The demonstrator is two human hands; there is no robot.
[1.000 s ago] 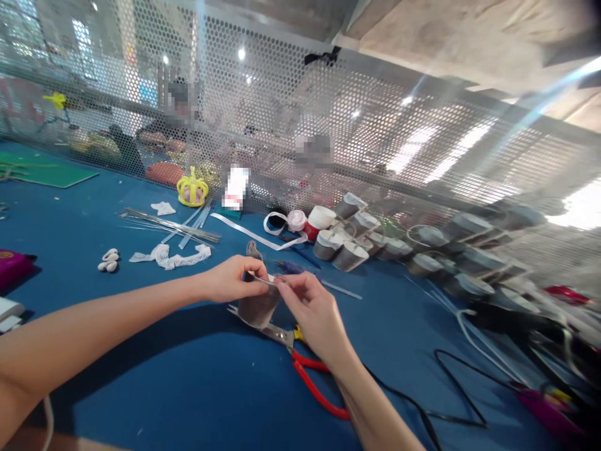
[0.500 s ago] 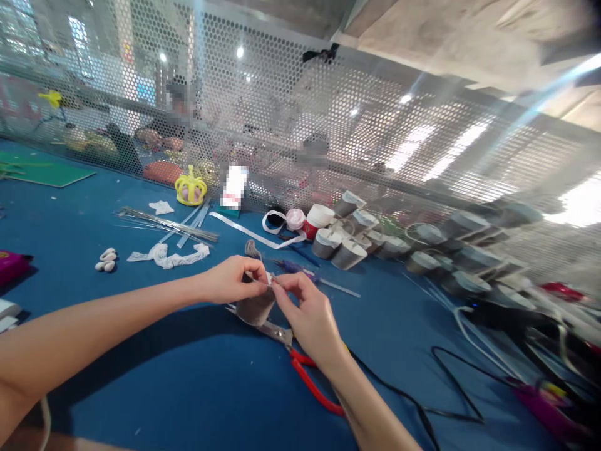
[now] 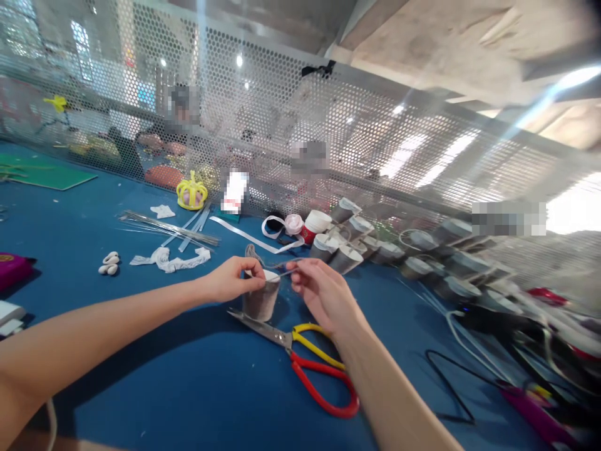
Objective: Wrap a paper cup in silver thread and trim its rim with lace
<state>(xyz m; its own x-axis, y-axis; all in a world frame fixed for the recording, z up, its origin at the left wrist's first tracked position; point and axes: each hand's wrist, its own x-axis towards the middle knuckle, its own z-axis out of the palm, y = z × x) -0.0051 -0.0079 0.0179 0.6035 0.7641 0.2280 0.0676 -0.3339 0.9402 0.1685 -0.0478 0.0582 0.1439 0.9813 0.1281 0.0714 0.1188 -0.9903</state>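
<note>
A small grey-wrapped paper cup (image 3: 261, 299) stands upright on the blue table (image 3: 188, 382). My left hand (image 3: 233, 279) grips its rim on the left side. My right hand (image 3: 323, 293) is just right of the cup and pinches a thin strip or wire (image 3: 284, 271) that runs across the cup's top to my left fingers. Scissors (image 3: 305, 357) with yellow and red handles lie on the table right below the cup and my right hand.
Several finished grey cups (image 3: 347, 250) lie in a row along the perforated mesh wall (image 3: 328, 125). Ribbon spool (image 3: 295, 223), white lace (image 3: 169, 258), metal rods (image 3: 169, 225), a yellow crown (image 3: 192, 191) and shells (image 3: 109, 263) lie further back. Black cables (image 3: 451, 388) run at right. People sit behind the mesh.
The cup went from tilted between both hands to standing upright on the table. My right hand moved right and up off the scissors, drawing the thin strip out across the cup's top.
</note>
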